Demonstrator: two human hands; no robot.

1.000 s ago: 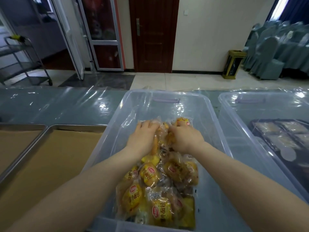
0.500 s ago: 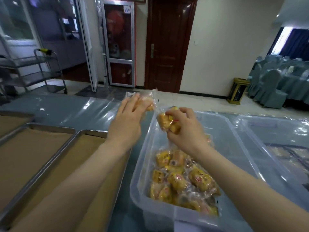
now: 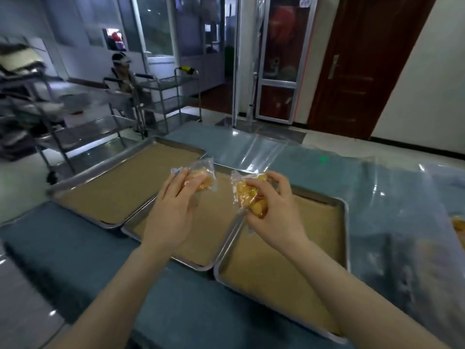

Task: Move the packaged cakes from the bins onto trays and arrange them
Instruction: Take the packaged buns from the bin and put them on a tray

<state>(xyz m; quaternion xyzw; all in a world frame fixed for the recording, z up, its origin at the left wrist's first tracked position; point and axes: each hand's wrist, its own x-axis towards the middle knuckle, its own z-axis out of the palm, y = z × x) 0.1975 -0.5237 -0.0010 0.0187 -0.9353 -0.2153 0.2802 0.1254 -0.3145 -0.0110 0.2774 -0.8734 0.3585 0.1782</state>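
Head: L hand (image 3: 173, 212) w/ cake pack (image 3: 202, 178), R hand (image 3: 275, 212) w/ cakes (image 3: 247, 197), over trays (image 3: 276, 285).

Both hands are up & out of the bin (image 3: 432, 248), which has slid to the far R edge of view, blurred. L hand (image 3: 171, 212) went from digging in the pile to holding one cake packet (image 3: 202, 178) over the mid tray (image 3: 216, 222). R hand (image 3: 274, 210) carried its cake bundle (image 3: 247, 197) over the seam w/ the R tray (image 3: 276, 285). Head swung L: 3rd tray (image 3: 120, 187) now fully in view.
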